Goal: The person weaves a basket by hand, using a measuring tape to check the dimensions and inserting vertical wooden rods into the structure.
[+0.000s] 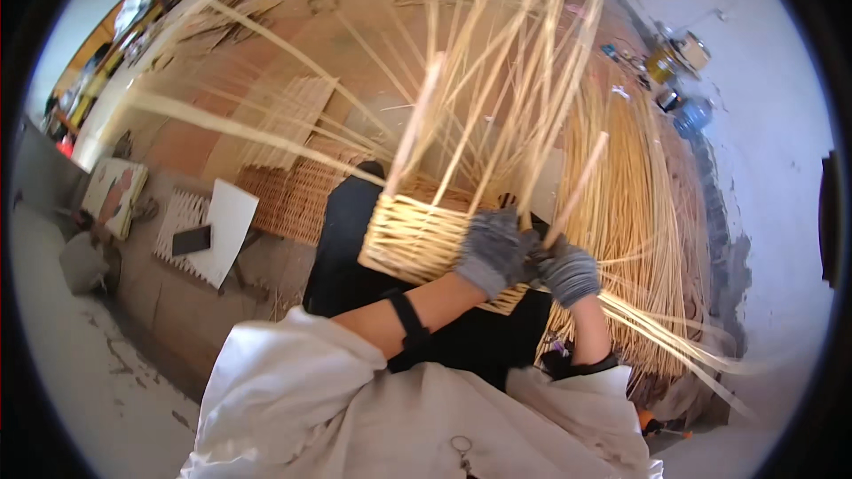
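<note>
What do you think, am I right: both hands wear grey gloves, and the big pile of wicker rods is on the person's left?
Not quite: the big pile of wicker rods is on the person's right, as the head view shows. The left hand and right hand do wear grey gloves.

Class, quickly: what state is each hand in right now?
Left hand: curled against the wicker basket; its exact grip cannot be told.
Right hand: curled at the foot of the thick stake; whether it grips it cannot be told.
</note>
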The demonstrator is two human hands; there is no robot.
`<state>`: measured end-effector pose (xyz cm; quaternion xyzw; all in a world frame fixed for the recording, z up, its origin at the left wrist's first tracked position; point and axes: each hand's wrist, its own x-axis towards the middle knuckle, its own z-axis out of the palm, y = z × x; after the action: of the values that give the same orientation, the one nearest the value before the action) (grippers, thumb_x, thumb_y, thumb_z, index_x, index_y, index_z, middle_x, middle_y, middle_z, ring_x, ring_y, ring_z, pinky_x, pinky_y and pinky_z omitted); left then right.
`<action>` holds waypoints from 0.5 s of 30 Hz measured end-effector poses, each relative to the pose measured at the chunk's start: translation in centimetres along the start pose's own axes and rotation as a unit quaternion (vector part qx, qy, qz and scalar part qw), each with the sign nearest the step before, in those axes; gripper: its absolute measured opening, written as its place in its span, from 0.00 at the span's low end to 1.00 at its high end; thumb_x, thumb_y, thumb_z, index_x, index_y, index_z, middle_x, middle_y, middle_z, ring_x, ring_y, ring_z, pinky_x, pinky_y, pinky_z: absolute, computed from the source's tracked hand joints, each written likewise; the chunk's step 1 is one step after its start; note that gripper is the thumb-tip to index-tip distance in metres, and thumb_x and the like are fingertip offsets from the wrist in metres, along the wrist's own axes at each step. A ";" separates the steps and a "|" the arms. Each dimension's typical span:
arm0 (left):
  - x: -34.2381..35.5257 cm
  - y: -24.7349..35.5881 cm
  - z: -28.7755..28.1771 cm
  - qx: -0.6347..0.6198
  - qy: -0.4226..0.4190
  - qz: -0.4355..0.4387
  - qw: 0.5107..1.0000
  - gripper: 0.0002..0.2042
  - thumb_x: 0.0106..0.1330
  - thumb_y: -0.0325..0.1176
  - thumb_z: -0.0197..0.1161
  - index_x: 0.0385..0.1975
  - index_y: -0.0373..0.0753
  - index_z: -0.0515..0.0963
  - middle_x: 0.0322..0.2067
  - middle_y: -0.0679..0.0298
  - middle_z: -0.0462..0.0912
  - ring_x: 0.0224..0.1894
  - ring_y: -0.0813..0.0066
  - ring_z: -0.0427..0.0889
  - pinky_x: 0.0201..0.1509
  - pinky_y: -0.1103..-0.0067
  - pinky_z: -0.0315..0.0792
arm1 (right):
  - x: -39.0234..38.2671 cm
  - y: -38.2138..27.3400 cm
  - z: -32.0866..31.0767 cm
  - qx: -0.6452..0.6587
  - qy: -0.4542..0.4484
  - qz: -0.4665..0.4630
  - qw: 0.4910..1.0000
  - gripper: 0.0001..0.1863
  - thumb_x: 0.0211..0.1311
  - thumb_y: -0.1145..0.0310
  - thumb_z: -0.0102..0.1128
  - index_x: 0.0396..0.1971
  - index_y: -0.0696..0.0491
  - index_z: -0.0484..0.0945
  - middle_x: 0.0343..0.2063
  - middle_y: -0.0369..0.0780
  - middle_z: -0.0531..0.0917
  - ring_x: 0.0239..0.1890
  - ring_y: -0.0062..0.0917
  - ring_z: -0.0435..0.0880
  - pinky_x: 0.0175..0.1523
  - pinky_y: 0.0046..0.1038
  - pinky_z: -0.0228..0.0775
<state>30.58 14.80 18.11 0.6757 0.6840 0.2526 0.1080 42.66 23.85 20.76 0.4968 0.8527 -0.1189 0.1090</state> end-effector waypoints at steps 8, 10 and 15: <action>-8.3 -8.2 -1.9 -0.326 0.311 -0.263 0.853 0.34 0.41 0.33 0.75 0.51 0.36 0.68 0.48 0.52 0.71 0.51 0.58 0.72 0.58 0.69 0.66 | -3.8 -7.5 -1.3 0.257 0.404 -0.335 0.812 0.15 0.57 0.73 0.59 0.45 0.58 0.74 0.34 0.43 0.82 0.36 0.27 0.83 0.43 0.24 0.74; -7.7 -10.0 -1.0 -0.305 0.204 -0.205 0.907 0.42 0.42 0.42 0.74 0.58 0.35 0.60 0.53 0.49 0.68 0.55 0.54 0.69 0.60 0.70 0.63 | -2.7 -12.3 -1.7 0.309 0.273 -0.398 0.820 0.27 0.49 0.68 0.67 0.49 0.59 0.69 0.43 0.46 0.78 0.45 0.32 0.80 0.48 0.27 0.72; -6.0 -11.7 1.6 -0.415 0.223 -0.128 0.873 0.36 0.50 0.43 0.68 0.57 0.34 0.63 0.54 0.49 0.69 0.57 0.55 0.68 0.60 0.72 0.61 | 2.9 -17.1 1.0 0.377 0.141 -0.336 0.851 0.17 0.57 0.71 0.53 0.46 0.59 0.70 0.41 0.47 0.77 0.41 0.38 0.77 0.46 0.32 0.69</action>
<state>21.57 9.77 9.88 0.4007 0.6026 0.6414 0.2546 26.39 17.78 20.51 0.1939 0.8638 -0.3890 -0.2547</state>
